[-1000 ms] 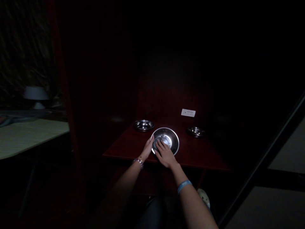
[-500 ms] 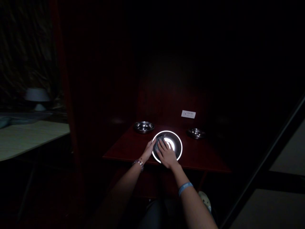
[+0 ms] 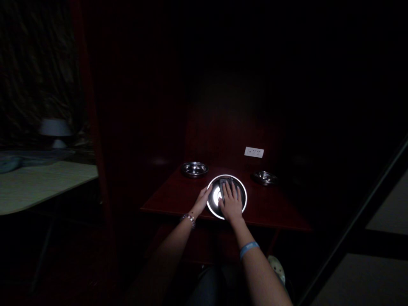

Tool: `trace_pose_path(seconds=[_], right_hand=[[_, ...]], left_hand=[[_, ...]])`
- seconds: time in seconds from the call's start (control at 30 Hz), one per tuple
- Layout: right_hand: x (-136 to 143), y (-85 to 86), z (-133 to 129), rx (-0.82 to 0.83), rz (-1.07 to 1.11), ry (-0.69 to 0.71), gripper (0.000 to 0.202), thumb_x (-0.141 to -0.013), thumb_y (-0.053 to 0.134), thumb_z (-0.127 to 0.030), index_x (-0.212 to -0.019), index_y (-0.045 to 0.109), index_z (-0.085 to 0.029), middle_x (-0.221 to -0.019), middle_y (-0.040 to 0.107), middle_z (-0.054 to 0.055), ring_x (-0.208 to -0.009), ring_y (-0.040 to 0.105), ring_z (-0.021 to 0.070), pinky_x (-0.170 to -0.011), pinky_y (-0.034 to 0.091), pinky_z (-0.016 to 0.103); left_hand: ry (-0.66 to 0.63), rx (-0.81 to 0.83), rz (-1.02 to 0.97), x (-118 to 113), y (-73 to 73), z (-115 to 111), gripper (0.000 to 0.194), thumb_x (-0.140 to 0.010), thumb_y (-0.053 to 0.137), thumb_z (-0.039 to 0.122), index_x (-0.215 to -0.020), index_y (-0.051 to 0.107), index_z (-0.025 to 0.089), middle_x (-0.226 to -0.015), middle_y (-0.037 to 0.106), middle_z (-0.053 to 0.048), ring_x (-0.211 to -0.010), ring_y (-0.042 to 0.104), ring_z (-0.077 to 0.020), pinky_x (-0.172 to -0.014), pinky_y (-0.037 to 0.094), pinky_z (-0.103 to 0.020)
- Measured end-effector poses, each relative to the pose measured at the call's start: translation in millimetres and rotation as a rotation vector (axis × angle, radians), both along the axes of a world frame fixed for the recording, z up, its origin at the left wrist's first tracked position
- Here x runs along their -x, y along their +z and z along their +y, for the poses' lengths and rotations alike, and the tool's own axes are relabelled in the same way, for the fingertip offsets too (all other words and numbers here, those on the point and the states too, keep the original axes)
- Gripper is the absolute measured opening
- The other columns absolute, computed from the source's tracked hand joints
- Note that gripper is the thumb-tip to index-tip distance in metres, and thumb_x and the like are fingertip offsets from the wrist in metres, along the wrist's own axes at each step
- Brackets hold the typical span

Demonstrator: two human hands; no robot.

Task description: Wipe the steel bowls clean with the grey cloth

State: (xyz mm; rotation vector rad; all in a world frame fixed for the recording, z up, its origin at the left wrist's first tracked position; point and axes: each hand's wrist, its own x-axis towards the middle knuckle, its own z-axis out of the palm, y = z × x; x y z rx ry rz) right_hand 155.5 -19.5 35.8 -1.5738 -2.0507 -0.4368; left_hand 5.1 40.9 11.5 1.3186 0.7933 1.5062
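A shiny metal bowl (image 3: 216,192) is tilted toward me at the front of the dark red table (image 3: 172,199). My left hand (image 3: 201,201) grips its left rim, with the thumb over the edge. Inside the bowl, my right hand (image 3: 232,204) lies with its fingers spread over a grey cloth (image 3: 223,183), pressing it against the inner surface. Most of the cloth is hidden under the fingers.
Metal dishes stand at the table's back left (image 3: 194,169) and back right (image 3: 265,178). A white wall socket (image 3: 254,152) is behind them. Further left are a pale table (image 3: 47,182) and a small lamp (image 3: 55,127).
My right hand has moved with the cloth from the left part of the bowl's inside toward its right part. My left hand still holds the rim.
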Motion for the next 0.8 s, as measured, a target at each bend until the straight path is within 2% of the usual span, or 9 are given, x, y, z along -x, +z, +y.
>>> trace_pose_path(seconds=[0.17,0.27,0.37,0.57,0.8], right_hand=[[-5.1,1.3,0.7,0.016,0.031,-0.083,0.067,-0.091,0.046,-0.03,-0.155,0.032,-0.018,-0.164,0.022,0.003,-0.154,0.004,0.0282,-0.124,0.002,0.05],[-9.4,2.8,0.3,0.019,0.032,-0.099,0.069,-0.087,0.05,-0.026,-0.154,0.036,-0.019,-0.163,0.025,0.003,-0.154,0.004,0.0289,-0.123,0.001,0.051],[-13.4,4.1,-1.5,0.019,0.022,-0.089,0.068,-0.085,0.054,-0.026,-0.152,0.04,-0.021,-0.161,0.03,0.004,-0.154,0.007,0.0296,-0.123,0.0,0.052],[-15.6,7.7,-7.0,0.041,-0.006,-0.117,0.062,-0.087,0.058,-0.031,-0.146,0.049,-0.016,-0.155,0.042,0.011,-0.153,0.008,0.0298,-0.122,-0.004,0.049],[-8.5,23.1,-18.7,0.138,-0.056,-0.179,0.055,-0.088,0.056,-0.037,-0.137,0.058,-0.013,-0.142,0.057,0.014,-0.146,0.028,0.0344,-0.121,-0.009,0.051]], left_hand=[[-0.058,-0.027,-0.007,0.3,4.8,-4.9,0.058,-0.087,0.057,0.058,-0.126,0.066,0.016,-0.131,0.067,-0.012,-0.126,0.059,-0.0303,-0.115,0.038,-0.044],[-0.044,-0.048,-0.004,0.6,7.4,-8.2,0.057,-0.089,0.056,0.058,-0.127,0.066,0.017,-0.133,0.066,-0.011,-0.128,0.058,-0.0297,-0.115,0.037,-0.043],[-0.02,-0.045,-0.012,0.7,7.8,-8.6,0.058,-0.089,0.054,0.059,-0.127,0.066,0.017,-0.134,0.065,-0.011,-0.128,0.057,-0.0294,-0.115,0.037,-0.043],[0.04,-0.028,-0.016,1.3,6.6,-5.0,0.059,-0.088,0.054,0.061,-0.125,0.067,0.017,-0.133,0.066,-0.011,-0.128,0.057,-0.0297,-0.115,0.037,-0.043],[0.06,-0.018,-0.005,0.9,6.2,-4.9,0.061,-0.089,0.052,0.063,-0.126,0.067,0.016,-0.132,0.066,-0.012,-0.126,0.059,-0.0288,-0.114,0.039,-0.042]])
